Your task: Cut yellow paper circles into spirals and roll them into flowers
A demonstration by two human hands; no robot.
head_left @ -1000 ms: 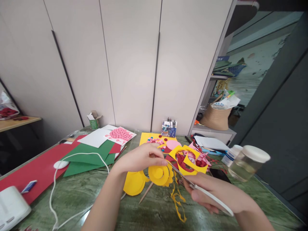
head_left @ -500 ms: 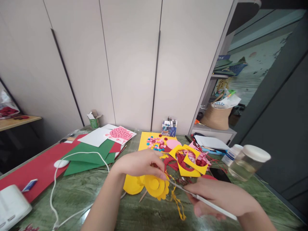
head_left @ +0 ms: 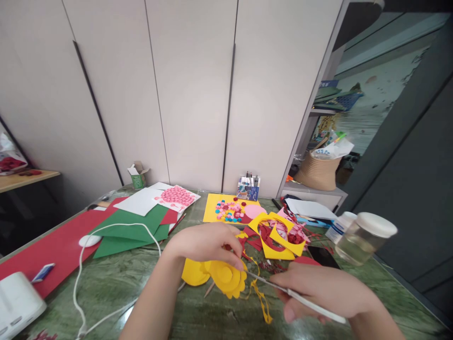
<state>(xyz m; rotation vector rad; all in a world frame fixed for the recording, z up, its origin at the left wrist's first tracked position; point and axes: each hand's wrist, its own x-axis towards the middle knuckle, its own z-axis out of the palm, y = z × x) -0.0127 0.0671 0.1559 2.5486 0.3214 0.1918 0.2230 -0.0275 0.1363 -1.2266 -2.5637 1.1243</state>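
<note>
My left hand [head_left: 205, 243] pinches a yellow paper flower shape [head_left: 226, 278] above the green table, fingers closed on its upper edge. My right hand [head_left: 325, 290] grips white-handled scissors [head_left: 283, 289], whose blades point left into the flower's right edge. A thin curly yellow paper strip [head_left: 262, 302] hangs from the cut down to the table. Another yellow paper circle [head_left: 193, 274] lies just behind the flower.
Yellow cut-out frames with red and pink scraps [head_left: 279, 236] lie behind my hands. Green [head_left: 130, 229] and red [head_left: 53, 250] paper sheets sit left, with a white cable [head_left: 79, 283] and white device [head_left: 17, 302]. A glass jar [head_left: 364, 238], phone [head_left: 320, 257] and pen box [head_left: 248, 189] stand right and back.
Both hands have dropped slightly toward me with the flower and scissors. The flower has turned a little in my left hand, and the hanging strip shifted with it.
</note>
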